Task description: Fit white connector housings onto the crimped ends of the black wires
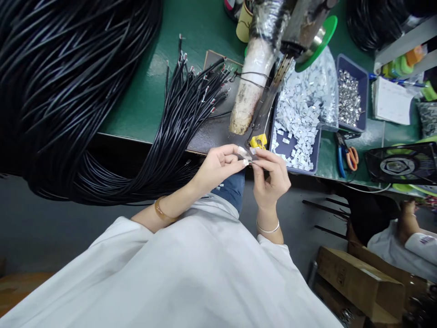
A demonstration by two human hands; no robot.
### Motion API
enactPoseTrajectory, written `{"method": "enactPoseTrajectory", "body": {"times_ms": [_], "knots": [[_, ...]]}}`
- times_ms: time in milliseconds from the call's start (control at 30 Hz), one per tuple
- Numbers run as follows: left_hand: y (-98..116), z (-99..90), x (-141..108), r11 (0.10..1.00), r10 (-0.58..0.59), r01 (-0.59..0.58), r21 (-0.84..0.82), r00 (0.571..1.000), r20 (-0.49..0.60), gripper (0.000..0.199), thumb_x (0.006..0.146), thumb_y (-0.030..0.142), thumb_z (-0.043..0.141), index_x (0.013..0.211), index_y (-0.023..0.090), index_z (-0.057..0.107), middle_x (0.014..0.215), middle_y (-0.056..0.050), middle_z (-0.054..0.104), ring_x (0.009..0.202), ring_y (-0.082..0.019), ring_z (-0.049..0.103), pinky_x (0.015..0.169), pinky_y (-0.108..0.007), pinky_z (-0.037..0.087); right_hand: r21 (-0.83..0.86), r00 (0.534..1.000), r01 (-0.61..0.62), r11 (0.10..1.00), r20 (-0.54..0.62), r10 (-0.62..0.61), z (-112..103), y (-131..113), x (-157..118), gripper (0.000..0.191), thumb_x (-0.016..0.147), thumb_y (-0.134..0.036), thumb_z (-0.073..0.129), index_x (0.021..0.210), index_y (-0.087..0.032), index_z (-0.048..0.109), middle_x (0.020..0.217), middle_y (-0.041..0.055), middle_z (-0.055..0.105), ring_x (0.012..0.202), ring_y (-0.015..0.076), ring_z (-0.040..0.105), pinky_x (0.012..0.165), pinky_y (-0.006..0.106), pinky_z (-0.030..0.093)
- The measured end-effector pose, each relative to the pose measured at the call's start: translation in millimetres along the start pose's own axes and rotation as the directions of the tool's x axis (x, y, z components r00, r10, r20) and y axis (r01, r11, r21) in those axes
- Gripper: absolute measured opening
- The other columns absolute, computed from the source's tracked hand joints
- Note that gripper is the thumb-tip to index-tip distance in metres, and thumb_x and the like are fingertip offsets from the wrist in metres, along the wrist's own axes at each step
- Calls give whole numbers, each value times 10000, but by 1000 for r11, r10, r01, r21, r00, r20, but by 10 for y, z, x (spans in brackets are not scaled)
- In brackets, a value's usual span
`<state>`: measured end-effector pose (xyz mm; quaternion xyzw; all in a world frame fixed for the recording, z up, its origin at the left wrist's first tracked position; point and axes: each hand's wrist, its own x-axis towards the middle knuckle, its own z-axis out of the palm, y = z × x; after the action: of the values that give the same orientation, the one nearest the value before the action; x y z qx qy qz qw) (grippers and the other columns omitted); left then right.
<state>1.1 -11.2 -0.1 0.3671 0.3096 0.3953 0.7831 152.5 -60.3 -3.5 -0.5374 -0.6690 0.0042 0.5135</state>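
My left hand (220, 165) and my right hand (272, 176) meet at the table's front edge, fingertips almost touching. Both are closed in a pinch. Whitish wraps seem to cover the left thumb and index fingertips. A small white piece (253, 151) shows at the right fingertips; I cannot tell if it is a part or a wrap. Whatever sits between the fingers is too small to make out. Just beyond them lies a yellow object (258, 141), below a soldering iron-like metal tool (268, 102). Right of my hands is a bin (285, 148) of small white connectors (302, 123).
Black cables (184, 105) with stripped ends lie to the left, beside a larger cable bundle (68, 91). A plastic-wrapped tube (251, 86) hangs over the mat. Rightward are a bin of metal parts (348, 98), pliers (351, 157), a fan (401, 165) and another person's arm (409, 223).
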Motion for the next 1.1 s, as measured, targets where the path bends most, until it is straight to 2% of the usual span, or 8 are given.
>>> {"method": "enactPoseTrajectory", "body": {"times_ms": [100,167,333,400,600,833,1000,1100], "knots": [[-5,-23,27,998,43,-43,36,999,-20,173,718,288,800,737,128,737,523,45,550,471,-31,402,477,-177,331,2,974,-86,996,-211,84,-40,46,40,170,867,-99,640,957,-235,690,1011,16,727,923,184,725,809,398,628],[-11,-37,46,997,64,-62,41,997,-35,147,706,273,801,706,135,748,576,19,624,522,-46,480,547,-183,406,2,964,-86,996,-253,84,-63,48,73,180,858,-100,655,955,-244,699,980,8,724,884,182,726,776,395,626],[-21,-35,71,992,114,-110,65,991,-71,64,666,185,781,691,143,739,669,5,700,608,-66,584,639,-187,478,40,996,69,997,-55,-66,-21,-71,83,216,850,-95,665,1008,-241,688,1001,12,749,924,167,724,815,355,616],[-19,-30,72,987,143,-136,86,987,-75,49,647,152,763,655,140,716,650,14,685,605,-65,585,630,-180,477,78,997,76,994,-3,-76,16,-108,61,199,868,-98,637,1009,-234,672,1009,15,754,931,161,725,820,346,615],[-5,-31,65,972,204,-188,138,973,-107,62,666,163,736,637,138,686,629,16,662,584,-64,570,589,-168,463,202,979,-201,959,-6,206,42,-67,47,100,905,-136,589,911,-219,646,945,13,739,868,150,724,748,327,620],[23,-26,26,974,169,-160,160,985,-40,111,705,229,746,658,132,720,583,20,634,512,-52,490,561,-186,445,83,997,-42,996,71,36,1,-55,78,205,820,-103,707,950,-261,707,1040,7,719,925,148,709,811,336,617],[12,-14,15,974,138,-125,188,989,-60,164,684,277,778,658,127,717,636,-2,668,578,-76,545,591,-198,457,86,982,-57,995,184,41,23,-28,43,125,879,-121,628,946,-227,638,1069,36,714,1032,171,694,894,372,614],[-2,-6,31,976,141,-120,183,984,-110,162,658,265,794,653,132,701,650,-4,677,606,-85,577,620,-202,476,134,991,-111,985,91,99,29,3,21,86,925,-161,558,968,-225,596,1121,51,685,1066,182,691,906,399,619]]}}
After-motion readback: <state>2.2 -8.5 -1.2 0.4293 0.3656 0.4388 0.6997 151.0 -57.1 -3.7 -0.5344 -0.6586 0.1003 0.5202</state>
